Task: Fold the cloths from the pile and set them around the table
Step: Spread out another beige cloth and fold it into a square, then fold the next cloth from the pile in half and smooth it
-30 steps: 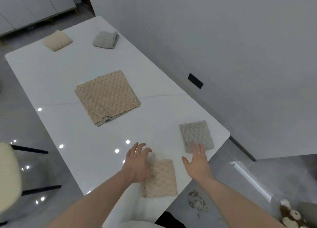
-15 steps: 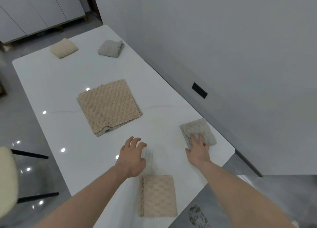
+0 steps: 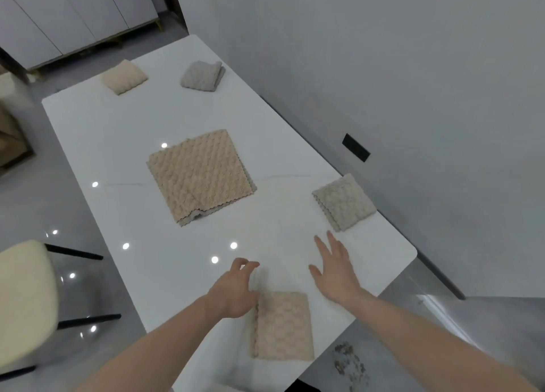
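Note:
On the white table (image 3: pixel 124 132) a pile of flat beige cloths (image 3: pixel 200 176) lies in the middle. Folded cloths sit around it: a beige one (image 3: pixel 282 325) at the near edge, a grey one (image 3: pixel 344 200) at the right edge, a beige one (image 3: pixel 124 76) and a grey one (image 3: pixel 202 75) at the far end. My left hand (image 3: pixel 234 291) hovers over the table beside the near beige cloth, fingers loosely curled and holding nothing. My right hand (image 3: pixel 334 269) is spread flat, fingers straight, between the near beige and right grey cloths.
A cream chair (image 3: pixel 25 300) with black legs stands left of the table. A grey wall (image 3: pixel 383 67) runs close along the table's right side. White cabinets (image 3: pixel 73 14) line the far wall. A speckled patch (image 3: pixel 349 365) marks the floor at the near right.
My right hand has come off the right grey cloth and drawn back toward me. My left hand stays near the near beige cloth. The view has shifted, so the table sits lower and further right.

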